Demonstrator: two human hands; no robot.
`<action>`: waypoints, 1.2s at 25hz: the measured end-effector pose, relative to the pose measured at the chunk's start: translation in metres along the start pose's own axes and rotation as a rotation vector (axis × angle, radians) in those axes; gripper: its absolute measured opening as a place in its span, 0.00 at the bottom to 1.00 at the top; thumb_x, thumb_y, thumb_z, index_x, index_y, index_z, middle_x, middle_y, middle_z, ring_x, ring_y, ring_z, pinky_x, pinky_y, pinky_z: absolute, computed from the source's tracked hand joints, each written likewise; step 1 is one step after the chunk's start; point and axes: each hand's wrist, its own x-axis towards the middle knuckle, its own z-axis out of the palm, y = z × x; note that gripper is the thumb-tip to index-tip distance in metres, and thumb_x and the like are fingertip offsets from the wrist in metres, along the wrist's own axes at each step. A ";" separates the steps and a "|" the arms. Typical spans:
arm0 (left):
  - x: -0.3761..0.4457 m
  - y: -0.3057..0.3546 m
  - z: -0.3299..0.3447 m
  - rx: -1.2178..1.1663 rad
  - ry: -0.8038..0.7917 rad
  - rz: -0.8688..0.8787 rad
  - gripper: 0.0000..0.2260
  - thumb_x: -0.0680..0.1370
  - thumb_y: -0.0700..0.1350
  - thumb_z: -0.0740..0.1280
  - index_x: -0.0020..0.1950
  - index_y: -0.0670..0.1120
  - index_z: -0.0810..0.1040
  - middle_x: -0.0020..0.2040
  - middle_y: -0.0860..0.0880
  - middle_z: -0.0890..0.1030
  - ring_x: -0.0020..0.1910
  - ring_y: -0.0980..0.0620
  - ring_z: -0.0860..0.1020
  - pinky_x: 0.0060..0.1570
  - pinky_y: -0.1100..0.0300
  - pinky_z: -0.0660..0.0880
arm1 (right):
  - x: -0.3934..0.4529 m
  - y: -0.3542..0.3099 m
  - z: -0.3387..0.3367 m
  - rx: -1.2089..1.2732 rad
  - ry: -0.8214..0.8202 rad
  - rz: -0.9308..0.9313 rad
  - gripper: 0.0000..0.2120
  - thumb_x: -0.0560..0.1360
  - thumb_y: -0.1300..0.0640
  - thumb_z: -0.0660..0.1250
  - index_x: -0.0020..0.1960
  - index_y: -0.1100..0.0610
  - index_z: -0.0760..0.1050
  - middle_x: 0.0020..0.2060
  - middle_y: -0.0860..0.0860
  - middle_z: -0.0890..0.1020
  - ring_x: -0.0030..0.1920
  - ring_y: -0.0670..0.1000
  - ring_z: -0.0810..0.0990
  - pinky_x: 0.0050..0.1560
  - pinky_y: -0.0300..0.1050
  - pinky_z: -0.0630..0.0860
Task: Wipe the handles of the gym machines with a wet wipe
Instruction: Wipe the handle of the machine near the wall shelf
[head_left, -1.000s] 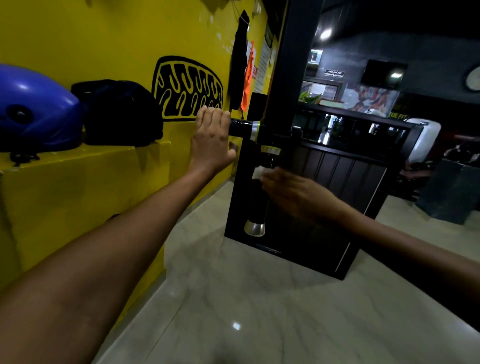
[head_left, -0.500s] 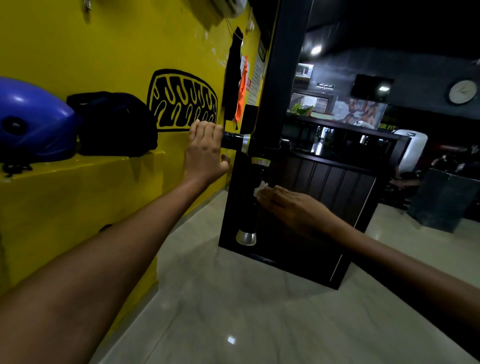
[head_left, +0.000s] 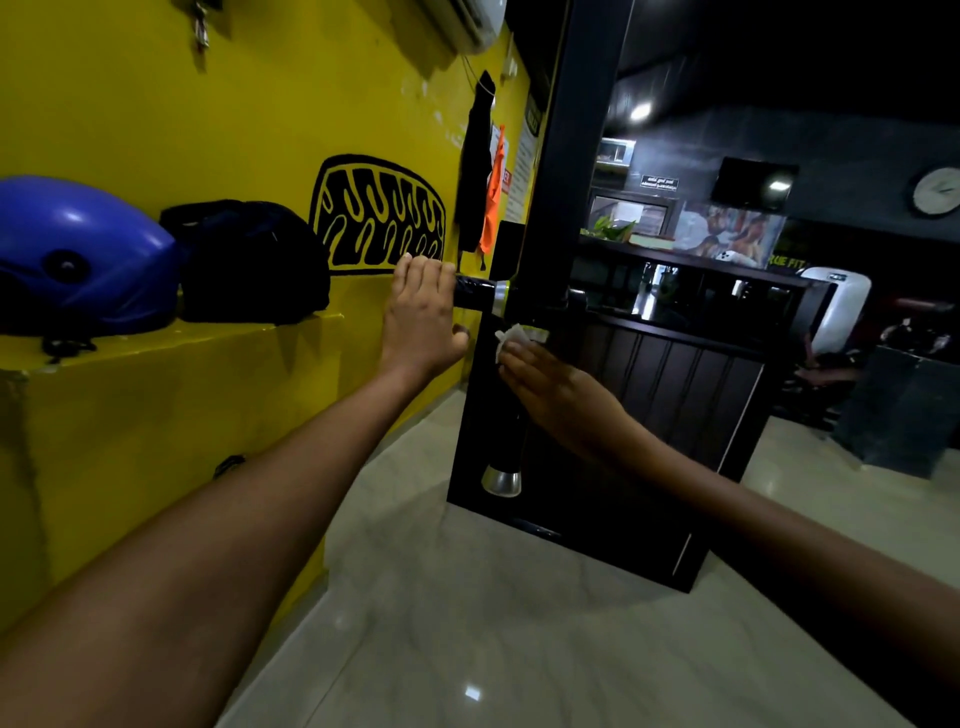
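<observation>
A black horizontal handle (head_left: 475, 292) with a silver collar sticks out left from the dark upright post (head_left: 566, 171). My left hand (head_left: 422, 317) grips its outer end, fingers curled over the top. Below it hangs a black vertical handle (head_left: 503, 441) with a silver cap at the bottom. My right hand (head_left: 556, 389) wraps the upper part of this vertical handle and presses a white wet wipe (head_left: 511, 338) against it; the wipe peeks out above my fingers.
A yellow wall with a ledge runs along the left, holding a blue ball (head_left: 78, 254) and a black bag (head_left: 249, 260). Behind the post stands a dark slatted counter (head_left: 675, 395). Pale glossy floor (head_left: 467, 623) spreads below.
My right hand with the wipe has slid up the vertical handle toward the joint. The left hand keeps its grip on the horizontal handle. The camera has tilted slightly.
</observation>
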 end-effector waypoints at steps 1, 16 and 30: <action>0.000 0.000 0.000 0.002 -0.001 -0.005 0.28 0.71 0.50 0.66 0.67 0.39 0.66 0.62 0.41 0.70 0.65 0.42 0.65 0.74 0.51 0.46 | 0.008 0.009 -0.002 0.009 0.031 0.005 0.20 0.77 0.67 0.50 0.53 0.65 0.80 0.52 0.59 0.82 0.55 0.57 0.81 0.66 0.49 0.68; -0.002 0.007 -0.005 -0.026 -0.039 -0.043 0.30 0.70 0.56 0.61 0.65 0.38 0.66 0.62 0.40 0.70 0.65 0.42 0.65 0.75 0.49 0.46 | -0.003 0.037 -0.025 0.362 0.062 0.276 0.21 0.71 0.66 0.54 0.59 0.67 0.76 0.57 0.63 0.79 0.52 0.64 0.80 0.46 0.55 0.78; -0.143 0.096 0.056 -0.779 -0.117 -0.287 0.41 0.72 0.67 0.59 0.77 0.47 0.47 0.76 0.40 0.54 0.70 0.41 0.65 0.55 0.57 0.74 | 0.044 0.070 -0.054 0.308 0.109 0.177 0.16 0.68 0.65 0.69 0.56 0.66 0.78 0.52 0.61 0.82 0.45 0.60 0.83 0.40 0.51 0.80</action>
